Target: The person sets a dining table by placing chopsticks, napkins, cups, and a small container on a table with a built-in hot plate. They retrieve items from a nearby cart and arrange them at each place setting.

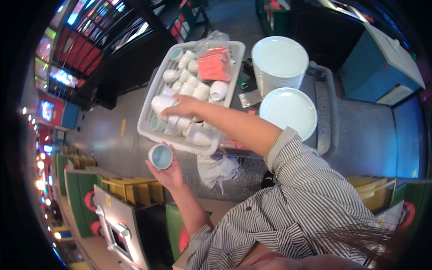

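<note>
My left hand point(170, 173) holds a white cup with a pale blue inside point(162, 157) just outside the near left corner of the basket. Its mouth faces up toward me. My right hand point(180, 105) reaches into the white plastic basket point(144, 118) and grips a white cup point(162, 104) lying on its side. Many more white cups point(185, 76) are heaped in the basket, some upright, some tipped over. On top of them, at the far right, lies a clear-wrapped pack of red packets point(214, 64).
Right of the basket, a tall stack of white plates point(280, 55) and a lower stack point(288, 111) stand on a dark cart with a grey handle point(332, 108). A white plastic bag point(217, 170) hangs below the basket. A table point(116, 222) and green seats point(76, 199) are at the lower left.
</note>
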Motion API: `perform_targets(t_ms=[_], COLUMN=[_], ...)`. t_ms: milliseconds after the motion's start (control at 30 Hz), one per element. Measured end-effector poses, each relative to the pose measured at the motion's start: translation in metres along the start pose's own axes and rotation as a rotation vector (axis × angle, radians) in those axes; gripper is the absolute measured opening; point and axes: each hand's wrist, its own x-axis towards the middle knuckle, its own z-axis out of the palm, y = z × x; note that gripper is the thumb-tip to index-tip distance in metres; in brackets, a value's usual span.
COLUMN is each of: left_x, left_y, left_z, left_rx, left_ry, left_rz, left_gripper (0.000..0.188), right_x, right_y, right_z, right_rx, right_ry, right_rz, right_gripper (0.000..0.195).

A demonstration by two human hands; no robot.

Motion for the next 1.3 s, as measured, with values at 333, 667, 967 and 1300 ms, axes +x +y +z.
perform_targets(t_ms=[333, 667, 967, 1300], left_x=[-0.093, -0.313, -0.524, -0.580], left_y=[-0.127, -0.324, -0.489, -0.501], left_z=[0.090, 0.127, 0.109, 0.112], left_rx=[0.473, 0.482, 0.045, 0.317], left_ry=[-0.543, -0.924, -0.253, -0.588], left_rz=[-0.230, -1.278, -2.196, -2.406], left_gripper=[0.087, 0.098, 0.073, 0.084], right_x=[-0.308, -0.593, -0.815, -1.052], right_y=[0.046, 0.154, 0.247, 0.443], right_z=[-0.055, -0.110, -0.101, 0.024], right_rx=[0.535, 0.853, 1.118, 0.560], right_ry=[-0.159, 0.317, 0.901, 3.075], right_rz=[0.035, 0.053, -0.096, 0.292], right_gripper=[0.076, 0.072, 0.068, 0.079])
